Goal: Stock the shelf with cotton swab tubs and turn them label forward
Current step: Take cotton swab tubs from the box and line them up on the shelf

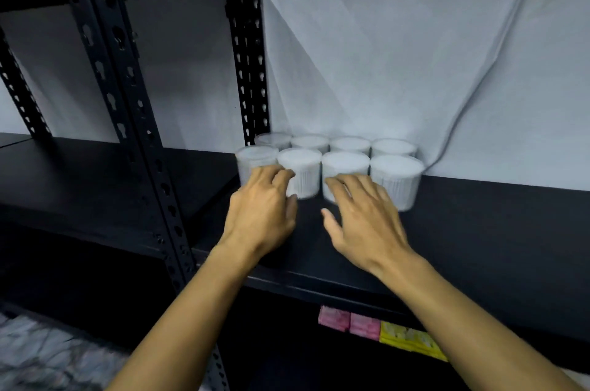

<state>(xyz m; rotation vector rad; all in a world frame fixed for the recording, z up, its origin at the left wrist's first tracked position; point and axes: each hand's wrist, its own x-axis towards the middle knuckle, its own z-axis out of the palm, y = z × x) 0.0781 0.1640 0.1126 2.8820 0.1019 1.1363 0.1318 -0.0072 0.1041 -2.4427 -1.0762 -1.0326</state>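
Where the black shelf board (479, 231) meets the draped white cloth (383, 55) at its back edge, eight clear round plastic tubs of white cotton swabs (397, 179) stand upright in two rows of four, touching one another, near the black perforated steel upright (252, 71) at the board's left end. No label can be made out on any tub; the frame is blurred. The left hand (260, 215) reaches to the front row with fingers curled loosely against the two leftmost tubs, though whether it grips one I cannot tell. The right hand (364, 221) lies open, fingers spread, its fingertips at the third front tub. Below the board's front edge, two pink packets (349, 322) and a yellow packet (412, 342) sit side by side on a lower level.
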